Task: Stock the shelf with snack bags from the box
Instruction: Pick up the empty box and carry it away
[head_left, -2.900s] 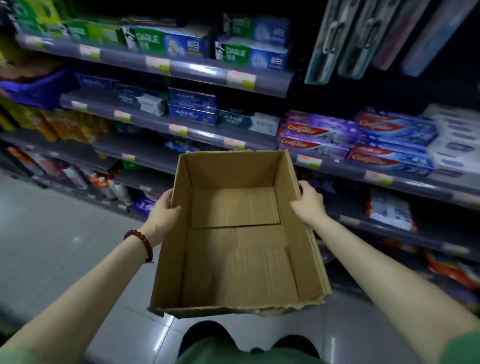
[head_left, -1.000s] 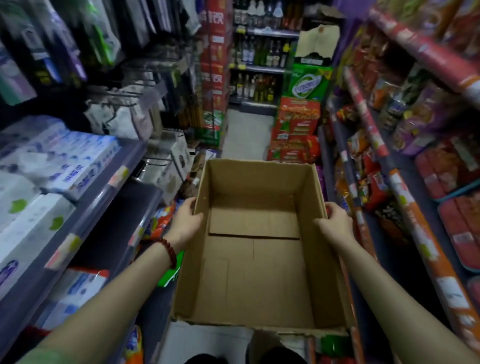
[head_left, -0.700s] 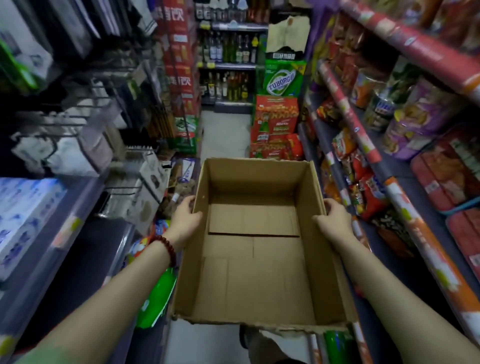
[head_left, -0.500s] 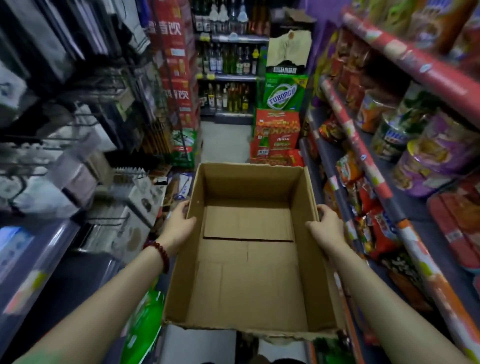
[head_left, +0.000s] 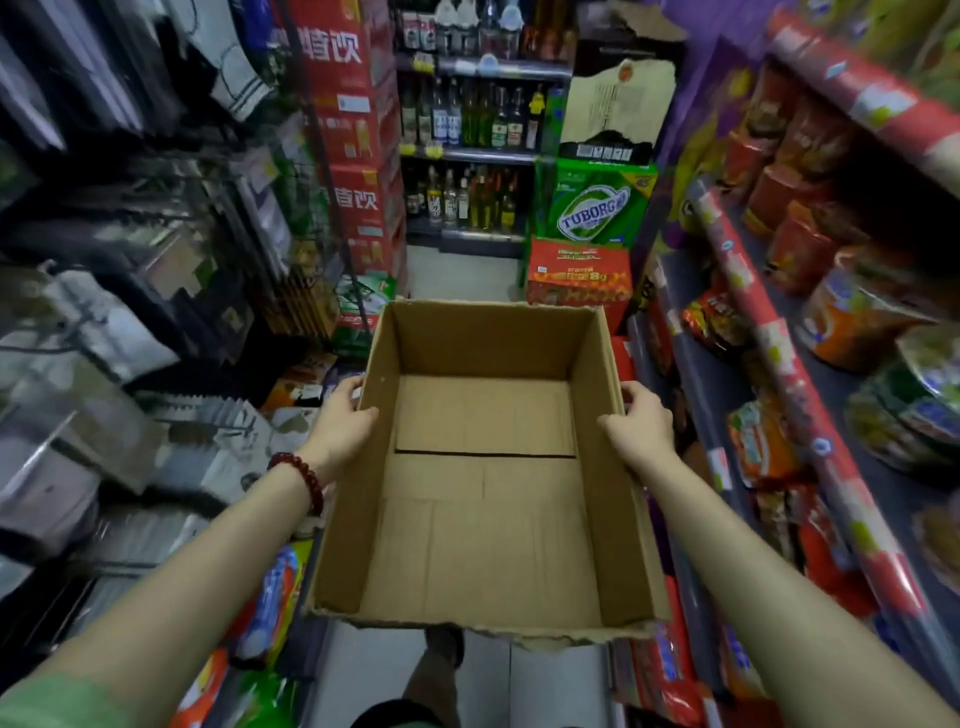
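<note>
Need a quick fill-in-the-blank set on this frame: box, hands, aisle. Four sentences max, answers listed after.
1. The cardboard box holds ____ snack bags.
2. The left hand and the right hand each grip a side wall of the ____.
3. The red bead bracelet sits on the ____ wrist.
4. The green Tuborg case is stacked on a ____ carton.

Answers: no; box; left; red
</note>
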